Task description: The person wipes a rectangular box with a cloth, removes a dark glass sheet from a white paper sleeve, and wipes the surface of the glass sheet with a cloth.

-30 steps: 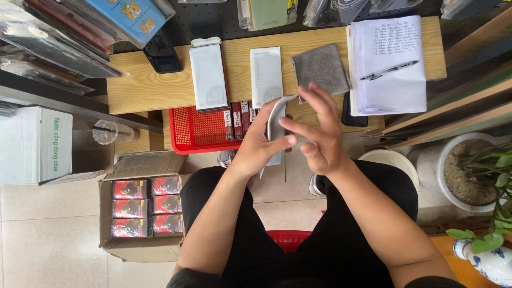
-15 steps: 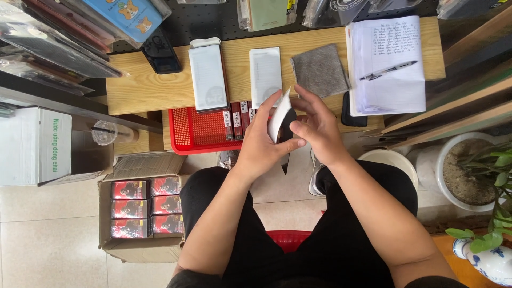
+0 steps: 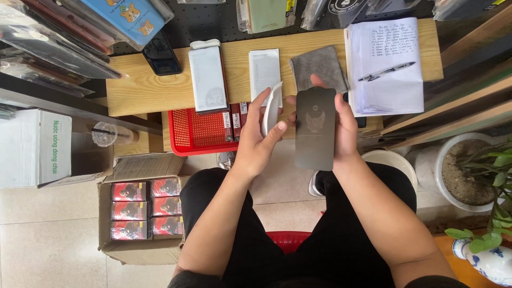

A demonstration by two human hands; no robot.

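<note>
My right hand [image 3: 344, 133] hides behind the dark panel [image 3: 315, 128], fingers clamped; left hand [image 3: 261, 136] grips a white sleeve [image 3: 272, 106] near the grey cloth [image 3: 319, 66].

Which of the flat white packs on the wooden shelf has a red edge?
The left white pack, above the red basket. The middle white pack is plain white.

Panel [image 3: 314, 128]: dark grey, faint crest print.
Sleeve [image 3: 272, 106]: white.
Basket [image 3: 200, 133]: red mesh.
Cloth [image 3: 319, 66]: grey.
Shelf [image 3: 138, 88]: pale wood grain.
Boxes [image 3: 146, 209]: red & black, in brown carton.
Pot [image 3: 488, 264]: white w/ blue pattern.
</note>
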